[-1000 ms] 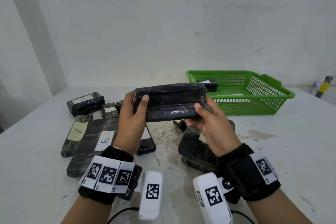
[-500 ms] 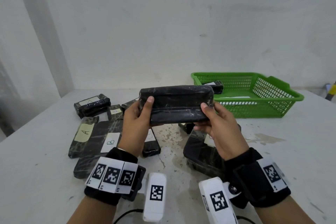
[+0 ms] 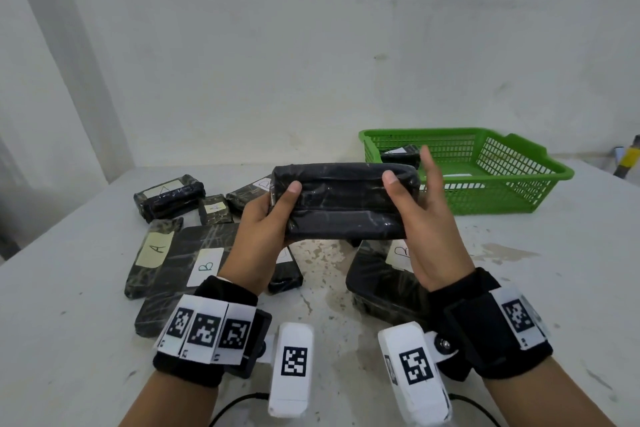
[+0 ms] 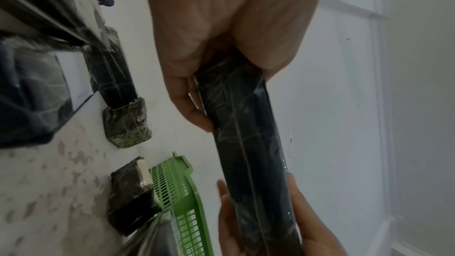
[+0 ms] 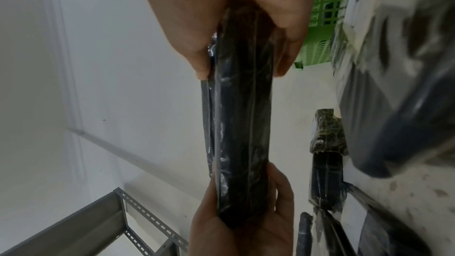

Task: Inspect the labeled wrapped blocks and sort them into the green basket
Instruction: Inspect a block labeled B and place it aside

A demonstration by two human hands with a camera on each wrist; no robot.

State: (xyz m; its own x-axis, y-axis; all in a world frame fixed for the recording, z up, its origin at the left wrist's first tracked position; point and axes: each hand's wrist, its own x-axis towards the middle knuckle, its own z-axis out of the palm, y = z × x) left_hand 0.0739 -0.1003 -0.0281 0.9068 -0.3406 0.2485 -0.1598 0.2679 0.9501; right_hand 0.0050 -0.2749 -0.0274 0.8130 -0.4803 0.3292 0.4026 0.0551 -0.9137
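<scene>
Two hands (image 3: 346, 229) hold one black wrapped block (image 3: 343, 199).

Dim, even light; blurred wrist views, wide-angle bending at edges.

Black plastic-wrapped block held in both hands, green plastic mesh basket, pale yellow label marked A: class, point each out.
Black plastic-wrapped block (image 3: 346, 204), head view, middle of its facing side.
Green plastic mesh basket (image 3: 519, 198), head view, front wall.
Pale yellow label marked A (image 3: 156, 249), head view, label's centre.
</scene>
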